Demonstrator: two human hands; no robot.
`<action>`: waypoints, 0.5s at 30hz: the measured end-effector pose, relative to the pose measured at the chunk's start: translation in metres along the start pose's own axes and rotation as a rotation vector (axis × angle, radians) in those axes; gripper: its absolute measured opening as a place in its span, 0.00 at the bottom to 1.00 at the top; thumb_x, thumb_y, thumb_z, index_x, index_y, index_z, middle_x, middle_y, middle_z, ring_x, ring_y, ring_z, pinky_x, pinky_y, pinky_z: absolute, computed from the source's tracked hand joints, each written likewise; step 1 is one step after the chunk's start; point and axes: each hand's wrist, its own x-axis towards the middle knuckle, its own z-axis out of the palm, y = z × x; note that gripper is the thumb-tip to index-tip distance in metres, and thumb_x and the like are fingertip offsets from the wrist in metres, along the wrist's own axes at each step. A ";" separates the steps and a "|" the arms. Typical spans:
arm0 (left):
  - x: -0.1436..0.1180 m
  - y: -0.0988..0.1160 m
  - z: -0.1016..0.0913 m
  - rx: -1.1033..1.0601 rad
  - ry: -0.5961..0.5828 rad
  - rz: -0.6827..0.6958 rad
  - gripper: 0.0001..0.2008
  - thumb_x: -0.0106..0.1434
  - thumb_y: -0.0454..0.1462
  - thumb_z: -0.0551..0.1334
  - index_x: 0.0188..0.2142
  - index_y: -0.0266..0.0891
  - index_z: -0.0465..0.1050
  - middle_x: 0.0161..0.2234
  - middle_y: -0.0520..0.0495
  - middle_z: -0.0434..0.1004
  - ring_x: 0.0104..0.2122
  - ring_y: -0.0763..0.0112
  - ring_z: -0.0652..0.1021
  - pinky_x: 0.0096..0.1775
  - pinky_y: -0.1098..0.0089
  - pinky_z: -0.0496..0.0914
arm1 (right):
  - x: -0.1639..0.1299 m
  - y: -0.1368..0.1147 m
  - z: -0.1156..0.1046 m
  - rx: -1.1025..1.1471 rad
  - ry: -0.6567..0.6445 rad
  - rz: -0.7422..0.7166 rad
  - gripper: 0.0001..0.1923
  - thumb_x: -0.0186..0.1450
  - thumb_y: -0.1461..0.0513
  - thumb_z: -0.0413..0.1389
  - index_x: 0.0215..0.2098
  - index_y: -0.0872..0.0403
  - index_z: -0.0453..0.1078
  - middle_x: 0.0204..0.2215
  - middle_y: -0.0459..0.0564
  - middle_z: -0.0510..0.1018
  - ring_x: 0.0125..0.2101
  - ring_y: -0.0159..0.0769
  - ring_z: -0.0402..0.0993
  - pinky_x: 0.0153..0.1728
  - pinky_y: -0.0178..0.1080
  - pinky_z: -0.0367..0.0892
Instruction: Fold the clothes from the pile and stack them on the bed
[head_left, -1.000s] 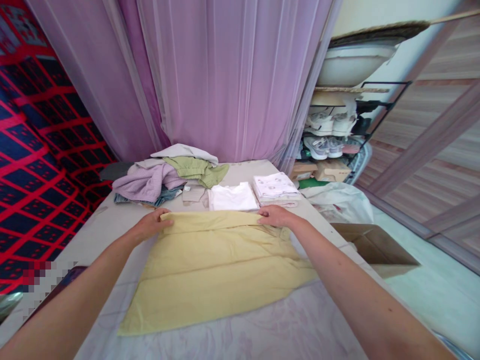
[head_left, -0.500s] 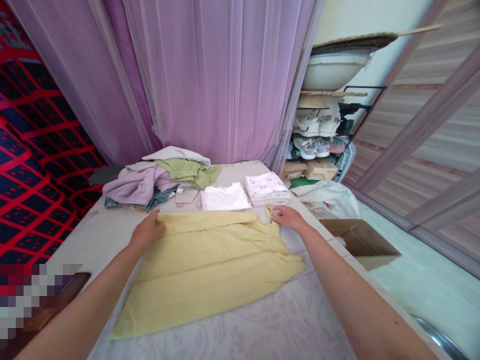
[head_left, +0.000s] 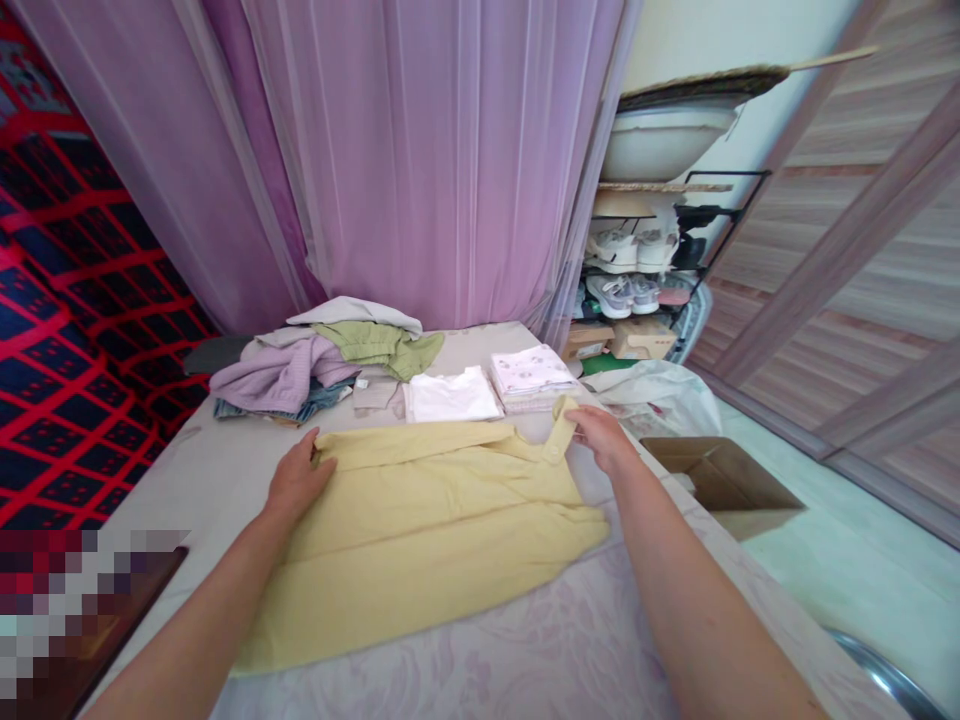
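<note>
Yellow garment (head_left: 427,530) lies spread on the bed (head_left: 600,650), roughly mid-surface, its lower hem running toward the near edge and its top fold line toward the far edge. Laid flat, presumably so the cloth can be squared up; a long crease runs across its upper third.

Left hand (head_left: 296,480): palm down, fingers spread and flat on the garment's upper left corner. Nothing is clasped; it reads as a weight pinning that corner so the cloth does not slide. Forearm comes in low from the near left corner of the bed, nearly straight.

Right hand (head_left: 604,437): at the garment's upper right corner, thumb and fingers closed in a pinch on a small yellow strip (head_left: 559,430), a cuff or tab, raised off the surface and standing at a tilt. Wrist slightly cocked, arm reaching in from the near right edge.

The two hands are well apart, one at each upper corner.

Beyond the garment, along the far edge: a folded white item (head_left: 450,396) and a folded patterned stack (head_left: 531,374) side by side, neat, set clear of the working area. At the far left corner, a loose heap of clothes (head_left: 322,355), lilac, green and grey, unfolded. Pink curtain (head_left: 420,160) hangs behind the far edge. A cardboard box (head_left: 724,480) sits on the floor off the right edge.
</note>
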 end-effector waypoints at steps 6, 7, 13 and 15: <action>-0.005 -0.001 0.007 -0.031 0.080 0.024 0.33 0.59 0.43 0.55 0.62 0.30 0.56 0.50 0.37 0.72 0.48 0.56 0.74 0.49 0.61 0.68 | -0.019 0.009 0.000 0.626 0.006 0.095 0.14 0.43 0.56 0.61 0.26 0.50 0.65 0.24 0.43 0.77 0.28 0.35 0.73 0.30 0.37 0.68; -0.006 0.000 0.007 -0.030 0.088 0.027 0.33 0.59 0.43 0.55 0.61 0.30 0.57 0.50 0.37 0.73 0.48 0.56 0.74 0.49 0.61 0.68 | -0.021 0.010 0.003 0.692 0.012 0.109 0.15 0.41 0.57 0.63 0.26 0.50 0.66 0.24 0.42 0.77 0.27 0.34 0.73 0.29 0.37 0.68; -0.008 0.001 0.007 -0.043 0.106 0.025 0.33 0.59 0.44 0.54 0.61 0.31 0.57 0.49 0.38 0.73 0.47 0.57 0.74 0.50 0.61 0.68 | -0.015 0.022 0.006 0.583 0.206 0.058 0.21 0.42 0.60 0.63 0.34 0.50 0.66 0.22 0.40 0.75 0.25 0.34 0.73 0.29 0.36 0.69; -0.008 0.000 0.007 -0.050 0.104 0.026 0.33 0.59 0.44 0.54 0.61 0.31 0.57 0.49 0.38 0.73 0.47 0.57 0.75 0.49 0.62 0.68 | -0.012 0.022 0.003 0.531 0.251 0.033 0.25 0.43 0.60 0.62 0.40 0.49 0.65 0.24 0.41 0.75 0.27 0.35 0.74 0.30 0.37 0.70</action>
